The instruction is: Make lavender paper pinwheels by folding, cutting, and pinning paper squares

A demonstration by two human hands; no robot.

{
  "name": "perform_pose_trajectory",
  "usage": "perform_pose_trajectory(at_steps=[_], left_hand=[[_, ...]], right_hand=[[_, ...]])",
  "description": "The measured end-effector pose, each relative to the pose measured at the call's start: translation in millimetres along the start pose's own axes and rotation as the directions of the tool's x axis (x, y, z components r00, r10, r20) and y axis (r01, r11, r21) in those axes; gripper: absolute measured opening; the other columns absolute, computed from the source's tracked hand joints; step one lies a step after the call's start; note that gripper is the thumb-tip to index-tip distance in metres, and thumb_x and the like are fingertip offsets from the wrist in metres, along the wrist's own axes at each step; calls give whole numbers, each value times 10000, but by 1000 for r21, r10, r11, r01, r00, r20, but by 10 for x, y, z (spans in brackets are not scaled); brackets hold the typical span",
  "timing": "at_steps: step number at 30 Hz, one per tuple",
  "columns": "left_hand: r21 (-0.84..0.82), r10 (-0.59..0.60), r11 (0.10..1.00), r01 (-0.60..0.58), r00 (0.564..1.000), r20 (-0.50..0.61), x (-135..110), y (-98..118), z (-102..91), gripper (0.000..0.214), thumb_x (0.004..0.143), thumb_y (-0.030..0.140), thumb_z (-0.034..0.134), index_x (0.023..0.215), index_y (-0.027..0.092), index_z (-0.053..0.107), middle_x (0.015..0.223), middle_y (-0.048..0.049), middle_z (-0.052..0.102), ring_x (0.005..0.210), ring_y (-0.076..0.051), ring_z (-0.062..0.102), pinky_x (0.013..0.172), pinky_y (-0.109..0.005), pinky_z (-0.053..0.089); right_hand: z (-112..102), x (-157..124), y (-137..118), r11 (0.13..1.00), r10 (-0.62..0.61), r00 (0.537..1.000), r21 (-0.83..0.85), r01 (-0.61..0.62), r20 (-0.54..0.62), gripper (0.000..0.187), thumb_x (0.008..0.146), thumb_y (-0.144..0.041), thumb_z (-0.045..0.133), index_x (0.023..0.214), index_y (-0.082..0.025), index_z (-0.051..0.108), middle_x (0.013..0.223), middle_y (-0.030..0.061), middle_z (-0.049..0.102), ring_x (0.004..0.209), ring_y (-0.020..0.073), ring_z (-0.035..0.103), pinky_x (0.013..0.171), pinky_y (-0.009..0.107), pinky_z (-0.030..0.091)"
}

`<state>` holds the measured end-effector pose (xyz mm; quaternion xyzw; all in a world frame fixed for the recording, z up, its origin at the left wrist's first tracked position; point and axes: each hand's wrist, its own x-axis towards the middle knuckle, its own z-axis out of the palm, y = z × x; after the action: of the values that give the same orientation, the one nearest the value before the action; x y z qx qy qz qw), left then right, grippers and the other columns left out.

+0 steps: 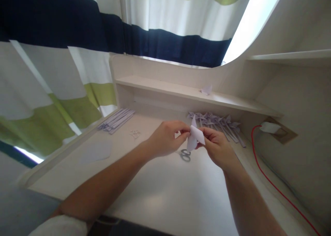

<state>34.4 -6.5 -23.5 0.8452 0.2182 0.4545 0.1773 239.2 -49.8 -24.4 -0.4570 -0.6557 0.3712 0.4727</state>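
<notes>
A white paper pinwheel with curved blades is held up over the desk between both hands. My left hand pinches it near its centre with thumb and forefinger. On the other side, my right hand grips a blade's edge, its fingers partly behind the paper. Below, a pair of scissors with grey handles lies on the desk, its blades partly hidden by my left hand. Behind my right hand rest several finished paper pinwheels on paper sticks.
Rolled paper sticks lie at the desk's left back. Small pale pieces and white paper sheets are nearer. A folded paper piece sits on the shelf. A red cable runs from a plug at right.
</notes>
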Motion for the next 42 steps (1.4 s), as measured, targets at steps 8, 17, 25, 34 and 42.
perform_pose_trajectory(at_steps=[8,17,25,34,42], left_hand=[[145,-9,989,-9,992,124,-424,65,82,158,958,134,564,936,161,719,916,-76,753,858,-205,684,803,-338,534],[315,-53,949,-15,977,205,-847,202,71,205,999,179,516,1014,163,720,999,-103,762,955,-237,695,888,-378,547],[249,-57,968,30,993,101,-1083,380,5,84,926,186,646,941,168,727,966,-90,776,924,-231,708,860,-370,551],[254,-24,967,-1,995,97,-1328,646,-119,122,893,135,623,932,172,732,939,-81,779,886,-217,710,836,-350,551],[280,-30,960,6,996,81,-1404,693,-53,95,881,166,646,864,171,740,863,-73,769,834,-217,705,794,-345,542]], right_hand=[[253,-312,228,991,120,993,64,-120,4,222,815,-379,752,800,-158,743,652,13,673,590,150,592,581,285,493],[533,-614,351,970,190,982,153,-191,23,232,771,-391,770,746,-163,738,659,16,668,608,149,594,584,279,498],[706,-911,343,924,252,965,276,-264,79,183,765,-334,755,817,-159,750,730,32,701,647,161,632,626,298,541],[875,-1170,286,883,258,955,365,-295,147,306,803,-461,781,814,-158,742,726,40,695,645,152,620,618,281,535],[921,-1286,248,885,267,957,365,-288,108,360,763,-506,817,806,-157,736,746,30,696,651,140,601,613,270,518]])
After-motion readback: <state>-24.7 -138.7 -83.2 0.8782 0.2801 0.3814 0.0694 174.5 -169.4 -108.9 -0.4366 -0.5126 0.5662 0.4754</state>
